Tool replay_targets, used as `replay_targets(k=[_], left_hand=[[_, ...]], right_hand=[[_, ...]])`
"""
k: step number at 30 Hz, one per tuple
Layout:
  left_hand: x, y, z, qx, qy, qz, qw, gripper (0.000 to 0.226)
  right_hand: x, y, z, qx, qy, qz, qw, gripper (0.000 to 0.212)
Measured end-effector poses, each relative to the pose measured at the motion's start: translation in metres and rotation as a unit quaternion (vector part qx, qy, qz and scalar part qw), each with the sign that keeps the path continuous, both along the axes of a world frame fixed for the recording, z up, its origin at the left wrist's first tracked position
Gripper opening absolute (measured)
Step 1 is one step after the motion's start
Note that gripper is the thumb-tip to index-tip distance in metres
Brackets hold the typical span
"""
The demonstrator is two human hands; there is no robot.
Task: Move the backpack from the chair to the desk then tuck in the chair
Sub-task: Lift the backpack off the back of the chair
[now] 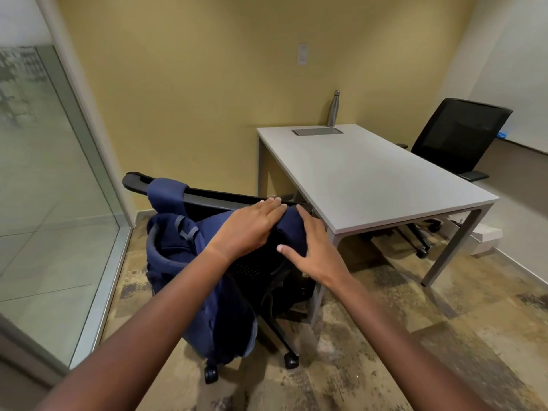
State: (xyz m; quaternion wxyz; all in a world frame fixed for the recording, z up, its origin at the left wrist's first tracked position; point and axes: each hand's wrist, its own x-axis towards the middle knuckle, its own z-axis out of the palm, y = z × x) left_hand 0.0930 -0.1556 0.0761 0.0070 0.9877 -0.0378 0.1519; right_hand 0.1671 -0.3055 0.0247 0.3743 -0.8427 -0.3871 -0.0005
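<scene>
While on chair (207, 200) | backpack (207, 292) under left hand (246, 229), right hand (314, 250) | both flat, unclenched

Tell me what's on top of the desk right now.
On the desk: a metal bottle at the far edge, beside a grey inset panel. Nothing is covered.

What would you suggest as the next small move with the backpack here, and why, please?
Probably close both hands on the backpack's top and lift it clear of the chair. The left hand and right hand lie flat on its upper edge, fingers not yet curled around anything, and one strap is draped over the chair back, so it likely needs lifting upward before swinging to the desk.
</scene>
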Motion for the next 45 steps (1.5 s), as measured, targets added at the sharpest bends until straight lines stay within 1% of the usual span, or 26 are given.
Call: replay_targets(k=[1,3,6,9,11,14,17,19,21,22,23,25,27,29,30,31,33,34,36,38,40,43,45], left_hand=[[-0.003,0.0,-0.002,-0.006,0.002,0.001,1.0,0.053],[-0.008,0.0,-0.007,-0.018,-0.007,-0.002,1.0,0.054],[-0.017,0.003,-0.015,-0.036,-0.02,-0.003,0.999,0.055],[-0.028,0.016,-0.024,-0.062,-0.031,0.006,0.998,0.059],[-0.041,0.034,-0.035,-0.061,-0.023,-0.004,0.998,0.061],[-0.066,0.071,-0.056,-0.025,-0.009,0.008,1.0,0.066],[-0.091,0.105,-0.067,0.008,-0.001,0.038,0.999,0.071],[-0.105,0.126,-0.071,0.059,0.011,0.04,0.997,0.077],[-0.116,0.144,-0.073,0.137,0.044,0.03,0.989,0.081],[-0.119,0.15,-0.073,0.177,0.056,0.019,0.982,0.081],[-0.12,0.154,-0.072,0.208,0.061,0.009,0.976,0.075],[-0.117,0.158,-0.072,0.221,0.057,-0.018,0.973,0.053],[-0.114,0.158,-0.073,0.174,0.043,-0.044,0.983,0.037],[-0.113,0.155,-0.077,0.122,0.031,-0.063,0.99,0.031],[-0.114,0.155,-0.08,0.102,0.027,-0.073,0.992,0.028],[-0.114,0.154,-0.081,0.079,0.029,-0.079,0.993,0.024],[-0.114,0.154,-0.083,0.026,0.038,-0.085,0.995,0.019],[-0.114,0.154,-0.084,0.004,0.043,-0.09,0.995,0.017],[-0.113,0.155,-0.088,-0.03,0.04,-0.102,0.994,0.018],[-0.114,0.155,-0.09,-0.061,0.026,-0.115,0.991,0.02],[-0.118,0.155,-0.09,-0.092,0.019,-0.126,0.988,0.02],[-0.121,0.153,-0.09,-0.122,0.012,-0.139,0.983,0.018],[-0.121,0.153,-0.09,-0.138,0.011,-0.146,0.98,0.017]], right_hand=[[-0.007,0.004,-0.001,-0.017,-0.035,-0.012,0.999,0.082],[-0.019,0.012,-0.002,-0.003,-0.072,-0.044,0.996,0.075],[-0.028,0.019,-0.002,0.019,-0.091,-0.053,0.994,0.061],[-0.031,0.02,-0.002,0.028,-0.092,-0.049,0.994,0.056],[-0.032,0.02,-0.004,0.021,-0.089,-0.056,0.994,0.054],[-0.031,0.019,-0.008,0.01,-0.081,-0.078,0.994,0.053],[-0.033,0.023,-0.011,0.019,-0.055,-0.104,0.993,0.051],[-0.036,0.028,-0.013,0.029,-0.026,-0.123,0.992,0.05],[-0.038,0.035,-0.015,0.041,0.006,-0.152,0.987,0.05],[-0.039,0.038,-0.017,0.049,0.023,-0.166,0.985,0.051],[-0.04,0.04,-0.019,0.056,0.04,-0.177,0.982,0.052],[-0.044,0.045,-0.025,0.048,0.065,-0.189,0.979,0.056],[-0.052,0.052,-0.034,0.018,0.064,-0.194,0.979,0.055],[-0.064,0.062,-0.046,-0.007,0.053,-0.176,0.983,0.057],[-0.071,0.068,-0.051,-0.022,0.051,-0.152,0.987,0.06],[-0.078,0.076,-0.057,-0.043,0.047,-0.12,0.991,0.065],[-0.091,0.094,-0.067,-0.101,0.024,-0.053,0.993,0.083],[-0.096,0.104,-0.072,-0.129,0.007,-0.036,0.991,0.093],[-0.104,0.123,-0.079,-0.158,-0.016,-0.043,0.986,0.109],[-0.108,0.139,-0.083,-0.145,-0.015,-0.079,0.986,0.116],[-0.109,0.151,-0.084,-0.105,0.008,-0.114,0.988,0.113],[-0.108,0.159,-0.086,-0.019,0.059,-0.143,0.988,0.1],[-0.109,0.16,-0.089,0.03,0.069,-0.153,0.985,0.083]])
